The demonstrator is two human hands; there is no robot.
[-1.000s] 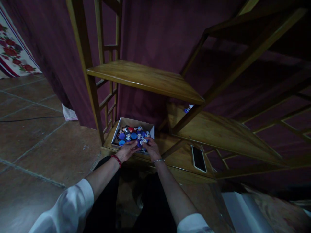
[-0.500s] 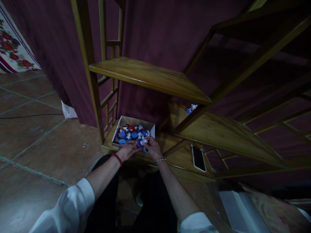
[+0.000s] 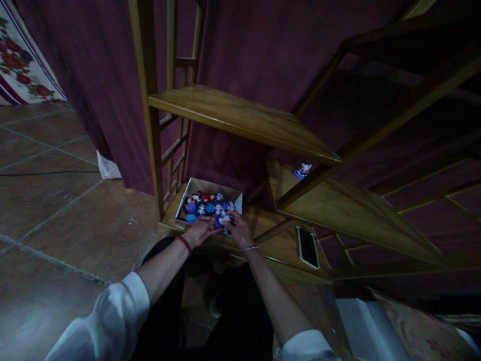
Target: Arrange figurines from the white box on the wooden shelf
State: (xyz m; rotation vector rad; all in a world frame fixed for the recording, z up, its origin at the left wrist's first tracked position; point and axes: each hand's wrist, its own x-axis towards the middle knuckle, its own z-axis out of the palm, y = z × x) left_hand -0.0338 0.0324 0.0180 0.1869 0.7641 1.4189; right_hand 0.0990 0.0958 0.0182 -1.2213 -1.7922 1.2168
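Observation:
Between my two hands, over the front edge of an open cardboard box [image 3: 181, 209], is a small figurine [image 3: 224, 219] with a round purple base. My left hand [image 3: 201, 230], with a red bead bracelet at the wrist, has its fingers closed at the base. The fingers of my right hand [image 3: 239, 230] pinch the figurine's other end; a thin bangle is on that wrist. Several more figurines [image 3: 219, 209] with blue and purple round bases lie crowded in the box. The fingertips are small and dim in this view.
The box stands on the bottom board of a wooden shelf unit [image 3: 240, 115]. A phone [image 3: 308, 247] lies to the right on that board. One figurine [image 3: 302, 171] stands on a middle shelf behind a slanted post. A dark red curtain [image 3: 240, 55] hangs behind.
The view has shifted slightly, so the shelf unit appears a little further right and the figurine on the middle shelf shows more fully. Both hands keep the same figurine between them.

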